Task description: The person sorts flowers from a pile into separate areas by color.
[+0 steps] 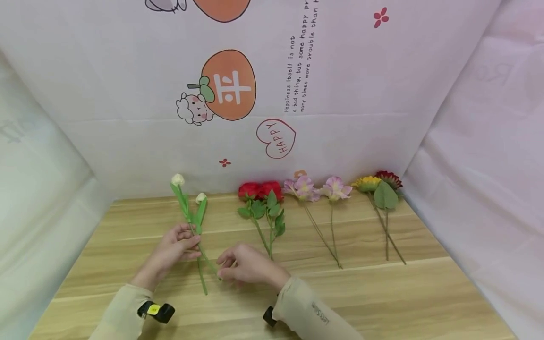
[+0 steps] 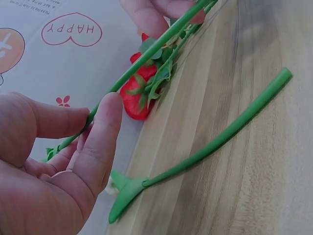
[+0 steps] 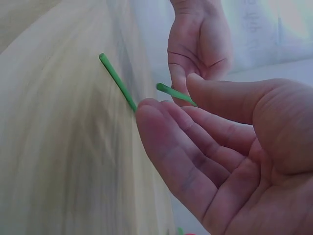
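Observation:
My left hand [image 1: 176, 243] pinches the green stem of a white tulip [image 1: 178, 180] between thumb and fingers, holding it at a slant over the table. A second white tulip [image 1: 201, 198] lies on the wood beneath, its stem [image 2: 215, 142] bare in the left wrist view. Close by the lower end of the held stem [image 3: 171, 91] is my right hand [image 1: 248, 264]. Its thumb and loosely bent fingers are apart, with the stem end showing beside the thumb tip in the right wrist view.
Along the back of the wooden table [image 1: 340, 302] lie red roses [image 1: 260, 191], pale purple flowers [image 1: 303, 188], and a yellow flower [image 1: 366, 183] crossed with a dark red one [image 1: 388, 179]. A printed white cloth [image 1: 340, 141] stands behind, with white cloth at both sides.

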Demonstrator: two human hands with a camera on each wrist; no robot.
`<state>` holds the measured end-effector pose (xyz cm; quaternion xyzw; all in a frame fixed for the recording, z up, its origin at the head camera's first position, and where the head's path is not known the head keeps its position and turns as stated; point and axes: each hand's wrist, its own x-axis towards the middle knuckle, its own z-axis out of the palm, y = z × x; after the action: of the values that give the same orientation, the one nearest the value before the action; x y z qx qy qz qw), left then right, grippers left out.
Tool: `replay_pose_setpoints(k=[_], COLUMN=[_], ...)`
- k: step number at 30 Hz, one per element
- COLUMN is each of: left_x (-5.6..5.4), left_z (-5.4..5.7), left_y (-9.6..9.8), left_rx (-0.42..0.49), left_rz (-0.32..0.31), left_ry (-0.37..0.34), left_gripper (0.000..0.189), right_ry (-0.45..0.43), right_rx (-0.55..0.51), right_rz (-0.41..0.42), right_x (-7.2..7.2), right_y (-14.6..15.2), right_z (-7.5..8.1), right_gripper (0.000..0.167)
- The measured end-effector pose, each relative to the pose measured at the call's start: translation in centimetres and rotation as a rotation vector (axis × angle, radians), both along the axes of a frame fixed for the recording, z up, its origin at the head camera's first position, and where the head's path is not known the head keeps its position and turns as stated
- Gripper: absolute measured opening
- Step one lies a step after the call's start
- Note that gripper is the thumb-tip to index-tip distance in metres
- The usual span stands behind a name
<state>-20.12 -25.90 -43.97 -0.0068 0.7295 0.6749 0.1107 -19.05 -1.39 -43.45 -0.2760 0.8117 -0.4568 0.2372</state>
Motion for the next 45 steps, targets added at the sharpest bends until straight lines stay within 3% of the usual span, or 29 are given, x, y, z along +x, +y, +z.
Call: replay_pose_setpoints(k=[10,16,22,25,32,45], left_x=[-0.5,-0.4,0.0,0.1,0.2,0.8], left_z=[-0.4,-1.2,-2.0,-2.2,-2.3,-2.0], left_y=[0.1,0.2,0.1,-0.1,-0.4,-0.3], left_rx=[-0.029,-0.031,-0.038,-0.1,-0.351,-0.453], left_rz=[0.014,0.022,0.007,0.022,0.023,0.018], left_ry=[-0.017,-0.029,-0.058,-0.046,0.056,0.103], left_gripper=[0.049,0.05,0.053,0.055,0.053,0.048], right_ry=[-0.067,-0.025,-0.026,-0.013,-0.014,0.025], right_rx=[-0.07,0.015,0.069,0.08,0.097,0.111], right_rz=[-0.048,-0.082,-0.099,-0.105,-0.117,-0.075], right_x=[0.1,0.3,0.9,1.0,1.0,1.2], right_y=[-1.8,-2.8,-2.9,-3.0,-3.2,-2.9], right_z=[-1.3,-2.4,-2.5,-2.3,-2.0,-1.8], right_gripper=[0.021,0.02,0.018,0.017,0.02,0.027])
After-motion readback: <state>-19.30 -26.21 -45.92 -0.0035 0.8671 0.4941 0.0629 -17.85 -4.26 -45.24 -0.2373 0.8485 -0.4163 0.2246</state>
